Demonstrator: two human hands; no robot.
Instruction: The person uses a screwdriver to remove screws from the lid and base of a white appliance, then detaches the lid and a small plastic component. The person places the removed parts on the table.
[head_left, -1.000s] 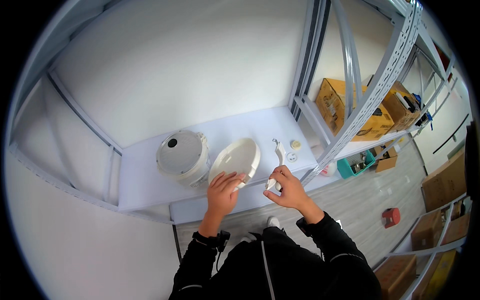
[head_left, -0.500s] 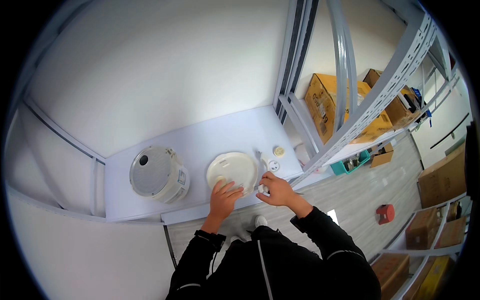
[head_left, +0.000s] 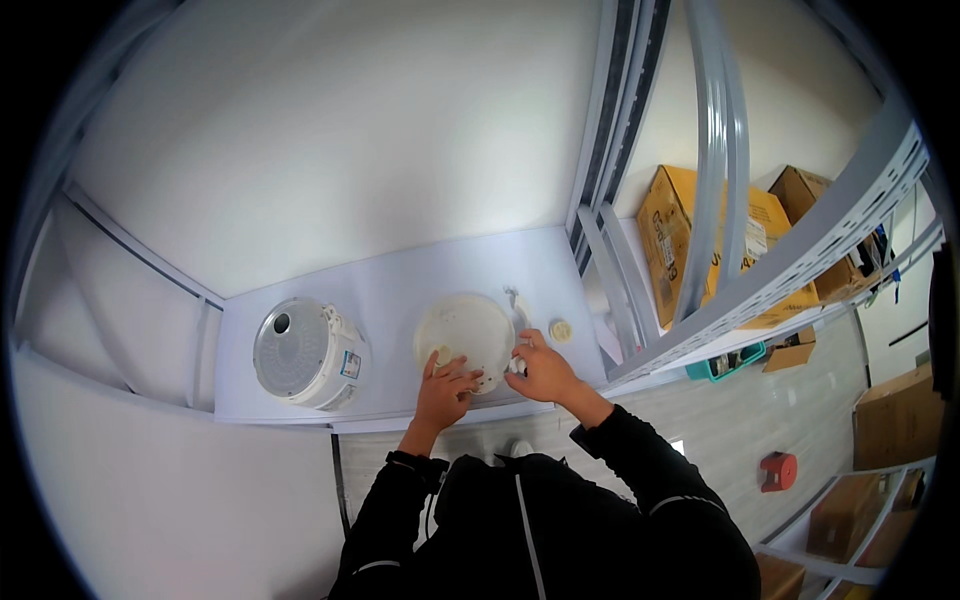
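A round cream plate-like lid (head_left: 478, 325) lies on the white table in front of me. My left hand (head_left: 445, 396) rests on its near left edge with fingers spread, close to a small pale round piece (head_left: 443, 354). At the lid's right edge, my right hand (head_left: 550, 375) is closed on a small white piece (head_left: 517, 366), mostly covered by the fingers. A small cream round cap (head_left: 561, 330) lies just beyond my right hand. Beside the lid's far right edge is a small pale curved part (head_left: 519, 306).
A white bucket-shaped appliance (head_left: 345, 345) with a grey top stands on the table (head_left: 390, 275) at the left. Metal shelving (head_left: 715, 150) rises on the right, holding a yellow carton (head_left: 675, 225). A teal bin (head_left: 722, 366) and a red stool (head_left: 777, 471) are lower right.
The view has shifted a little. My right hand has moved slightly farther over the table, and the white disc with holes beside it no longer shows. My left hand stays on the lid.
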